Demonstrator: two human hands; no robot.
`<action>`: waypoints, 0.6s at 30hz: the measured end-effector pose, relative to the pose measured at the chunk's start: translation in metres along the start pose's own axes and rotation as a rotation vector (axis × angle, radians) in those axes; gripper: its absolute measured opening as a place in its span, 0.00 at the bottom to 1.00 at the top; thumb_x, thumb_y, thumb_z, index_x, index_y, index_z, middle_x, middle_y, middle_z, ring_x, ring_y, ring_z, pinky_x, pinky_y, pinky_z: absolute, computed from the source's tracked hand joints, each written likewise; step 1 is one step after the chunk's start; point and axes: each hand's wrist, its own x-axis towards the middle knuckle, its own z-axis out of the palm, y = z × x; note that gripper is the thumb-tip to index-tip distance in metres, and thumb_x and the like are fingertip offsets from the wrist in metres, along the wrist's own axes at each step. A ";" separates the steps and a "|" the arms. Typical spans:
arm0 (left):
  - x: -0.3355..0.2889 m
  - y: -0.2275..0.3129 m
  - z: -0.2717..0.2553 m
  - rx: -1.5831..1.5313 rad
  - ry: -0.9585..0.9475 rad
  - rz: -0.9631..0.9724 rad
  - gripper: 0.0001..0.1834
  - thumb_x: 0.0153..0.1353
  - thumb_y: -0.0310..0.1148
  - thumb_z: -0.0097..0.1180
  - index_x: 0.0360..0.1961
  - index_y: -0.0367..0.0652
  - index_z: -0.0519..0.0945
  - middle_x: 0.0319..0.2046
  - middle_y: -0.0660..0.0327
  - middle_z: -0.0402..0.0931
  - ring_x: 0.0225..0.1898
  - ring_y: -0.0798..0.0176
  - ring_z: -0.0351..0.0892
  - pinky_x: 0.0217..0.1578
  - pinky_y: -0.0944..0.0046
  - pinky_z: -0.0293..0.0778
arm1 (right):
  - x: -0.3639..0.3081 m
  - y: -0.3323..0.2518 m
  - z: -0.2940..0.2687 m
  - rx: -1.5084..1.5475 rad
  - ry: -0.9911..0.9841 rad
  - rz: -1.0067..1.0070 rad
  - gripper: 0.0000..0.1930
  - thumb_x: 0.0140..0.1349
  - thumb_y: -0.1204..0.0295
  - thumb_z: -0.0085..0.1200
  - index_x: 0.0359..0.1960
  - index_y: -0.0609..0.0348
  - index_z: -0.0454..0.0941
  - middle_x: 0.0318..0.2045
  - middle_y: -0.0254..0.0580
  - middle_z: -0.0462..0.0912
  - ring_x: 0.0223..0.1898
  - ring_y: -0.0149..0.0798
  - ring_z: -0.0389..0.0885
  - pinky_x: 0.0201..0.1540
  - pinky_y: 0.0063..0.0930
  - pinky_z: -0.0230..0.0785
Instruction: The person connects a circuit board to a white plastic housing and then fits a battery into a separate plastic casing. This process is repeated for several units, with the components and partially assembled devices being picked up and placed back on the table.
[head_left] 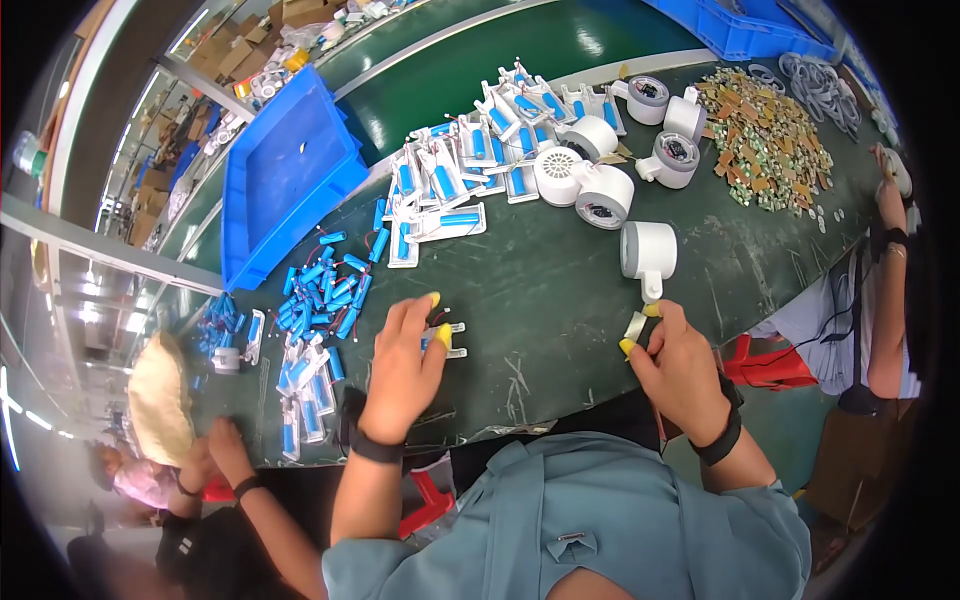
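White holder piece (455, 340) under left hand (402, 365) fingers; right hand (680, 365) fingers pinching tape strip (634, 326).

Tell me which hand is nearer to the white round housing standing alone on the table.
Right. The right hand sits just below the white round housing, pinching a small piece of tape. The left hand is farther off to its left, over a white holder.

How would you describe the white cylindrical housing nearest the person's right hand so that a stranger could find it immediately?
Start at the dark green worktable. Just above the right hand stands one white cylindrical housing. Unlike the cluster of white housings farther back, it sits alone, apart from the rest.
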 end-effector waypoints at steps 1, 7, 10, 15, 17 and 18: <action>0.010 -0.004 0.005 0.021 -0.071 -0.010 0.15 0.57 0.20 0.52 0.47 0.35 0.77 0.42 0.50 0.75 0.39 0.53 0.78 0.38 0.61 0.74 | 0.000 0.002 -0.001 0.013 0.003 -0.012 0.24 0.53 0.75 0.63 0.50 0.65 0.66 0.21 0.44 0.73 0.22 0.48 0.75 0.26 0.38 0.67; -0.022 -0.015 -0.001 -0.076 -0.073 -0.241 0.09 0.62 0.22 0.51 0.43 0.36 0.78 0.33 0.60 0.76 0.35 0.66 0.75 0.37 0.68 0.72 | 0.013 0.003 0.003 -0.037 -0.005 -0.026 0.21 0.54 0.67 0.66 0.42 0.61 0.67 0.20 0.45 0.75 0.22 0.52 0.77 0.23 0.43 0.67; -0.068 -0.010 -0.005 -0.063 0.024 -0.329 0.09 0.64 0.23 0.50 0.45 0.37 0.78 0.34 0.65 0.75 0.37 0.72 0.73 0.38 0.70 0.71 | 0.018 0.009 -0.002 -0.066 0.013 -0.047 0.19 0.55 0.66 0.64 0.41 0.58 0.69 0.21 0.46 0.77 0.23 0.53 0.79 0.24 0.44 0.68; -0.097 0.001 0.009 -0.741 0.060 -0.485 0.12 0.68 0.26 0.46 0.51 0.39 0.74 0.44 0.63 0.78 0.41 0.72 0.74 0.41 0.72 0.71 | 0.019 0.022 -0.006 0.002 0.055 -0.084 0.12 0.55 0.74 0.60 0.41 0.58 0.75 0.19 0.43 0.73 0.20 0.47 0.74 0.24 0.41 0.64; -0.105 -0.003 0.009 -0.841 0.074 -0.402 0.12 0.70 0.26 0.46 0.52 0.40 0.72 0.45 0.61 0.78 0.43 0.70 0.75 0.43 0.71 0.72 | 0.018 0.023 -0.002 0.031 0.111 -0.155 0.09 0.55 0.79 0.56 0.39 0.60 0.76 0.25 0.44 0.72 0.23 0.44 0.72 0.27 0.37 0.64; -0.107 -0.005 0.010 -0.907 0.070 -0.385 0.11 0.70 0.25 0.46 0.52 0.40 0.72 0.45 0.61 0.78 0.44 0.70 0.76 0.44 0.70 0.72 | 0.017 0.025 -0.004 0.018 0.099 -0.212 0.11 0.55 0.81 0.54 0.42 0.61 0.75 0.29 0.46 0.75 0.27 0.44 0.75 0.30 0.37 0.66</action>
